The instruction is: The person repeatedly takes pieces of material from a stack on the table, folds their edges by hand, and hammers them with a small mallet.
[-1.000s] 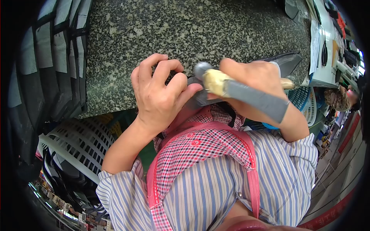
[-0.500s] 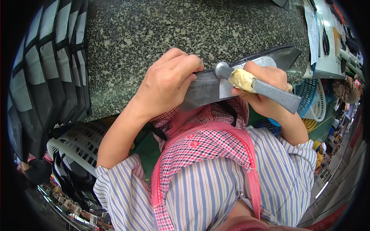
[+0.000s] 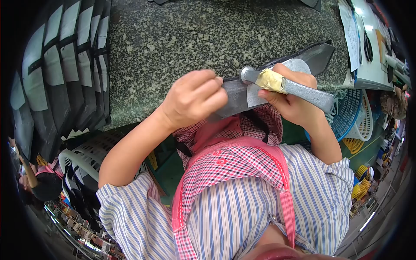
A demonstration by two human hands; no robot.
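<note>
My right hand [image 3: 299, 93] is closed around a hammer [image 3: 307, 92] with a round metal face and yellowish tape wrapped round it. Its thumb also presses on a flat black panel [image 3: 236, 97] with a light grey patch. The panel lies along the front edge of the stone worktop [image 3: 173, 43], partly overhanging it. At the panel's left end my left hand [image 3: 195, 97] is closed, fingers curled at the upper edge; its thumb is mostly hidden. Behind the right hand, a longer dark piece [image 3: 318, 60] with a grey patch reaches to the right.
Overlapping black panels with grey patches [image 3: 52, 65] hang over the worktop's left end. Below them stands a white basket [image 3: 82, 156]. Blue [image 3: 346, 108] and white baskets [image 3: 366, 115] are at the right, under a white surface with papers [image 3: 352, 39]. Another person [image 3: 43, 182] is far left.
My left hand has turned and shifted slightly down along the panel's edge, its fingers more curled. The right hand still holds the hammer and panel, almost in place.
</note>
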